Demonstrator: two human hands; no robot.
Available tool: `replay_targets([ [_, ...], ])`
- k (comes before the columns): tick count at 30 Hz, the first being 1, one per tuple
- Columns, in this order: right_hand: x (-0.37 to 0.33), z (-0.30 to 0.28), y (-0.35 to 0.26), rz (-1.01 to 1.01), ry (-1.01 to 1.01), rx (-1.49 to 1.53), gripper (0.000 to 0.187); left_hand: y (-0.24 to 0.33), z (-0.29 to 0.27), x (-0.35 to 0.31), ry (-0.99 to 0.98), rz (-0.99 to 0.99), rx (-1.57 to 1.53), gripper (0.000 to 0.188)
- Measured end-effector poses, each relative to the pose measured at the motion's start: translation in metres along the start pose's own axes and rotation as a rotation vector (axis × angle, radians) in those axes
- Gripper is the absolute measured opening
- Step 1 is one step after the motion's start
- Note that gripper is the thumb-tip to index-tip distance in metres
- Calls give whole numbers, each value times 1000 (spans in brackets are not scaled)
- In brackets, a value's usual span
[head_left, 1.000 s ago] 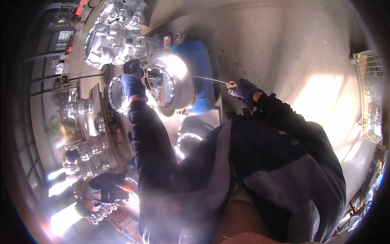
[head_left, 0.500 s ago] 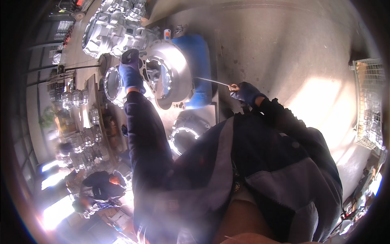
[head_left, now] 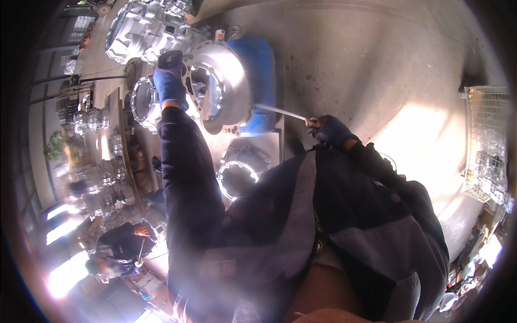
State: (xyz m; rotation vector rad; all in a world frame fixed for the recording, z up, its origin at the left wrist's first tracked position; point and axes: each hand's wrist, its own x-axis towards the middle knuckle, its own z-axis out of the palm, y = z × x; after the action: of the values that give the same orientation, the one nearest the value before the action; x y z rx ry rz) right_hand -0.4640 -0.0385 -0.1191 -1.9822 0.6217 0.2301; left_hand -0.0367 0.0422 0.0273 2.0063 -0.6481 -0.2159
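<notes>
A large ring-shaped silver metal housing (head_left: 234, 70) stands on its side ahead of me. My left hand (head_left: 171, 81), in a blue and dark glove, grips its left edge. In my right hand (head_left: 331, 131), also gloved, is a long thin metal rod (head_left: 285, 112), its handle end inside my closed fingers. The rod points left at the housing's outer right side; whether its tip touches the metal I cannot tell. Behind the housing is a blue surface (head_left: 263, 59). A second round housing (head_left: 242, 161) lies nearer to me, and another ring-shaped housing (head_left: 144, 99) sits left of my left hand.
Stacked silver castings (head_left: 137, 35) rise at the far left. A small white and orange bottle (head_left: 219, 35) stands behind the housing. At the right is a wire-mesh crate (head_left: 484, 124) with metal parts. Another person (head_left: 121, 242) works at the lower left, near benches with castings.
The rod has tilted slightly and shows broader, with my right hand a little further right and lower. My left hand keeps its hold on the housing. The other person has changed posture.
</notes>
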Motion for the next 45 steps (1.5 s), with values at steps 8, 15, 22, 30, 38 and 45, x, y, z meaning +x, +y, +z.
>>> replay_targets([
  [8, -16, -7, -10, 186, -44, 30, 37, -13, -5, 11, -31, 141, 132, 26],
  [15, -33, -11, -4, 80, 65, 179, 35, -23, -6, 17, -20, 173, 187, 27],
  [22, -39, -20, 7, -68, -50, 593, 37, -10, -5, 7, 27, 153, 240, 28],
  [30, -48, -30, -16, -248, -40, 717, 32, 7, -2, -6, 42, 43, 219, 34],
  [38, -24, -45, -51, -517, 56, 391, 29, 6, -7, -17, 14, 29, -94, 20],
  [45, -31, -57, -83, -147, 70, 535, 34, 6, -13, -27, 33, -9, -115, 17],
])
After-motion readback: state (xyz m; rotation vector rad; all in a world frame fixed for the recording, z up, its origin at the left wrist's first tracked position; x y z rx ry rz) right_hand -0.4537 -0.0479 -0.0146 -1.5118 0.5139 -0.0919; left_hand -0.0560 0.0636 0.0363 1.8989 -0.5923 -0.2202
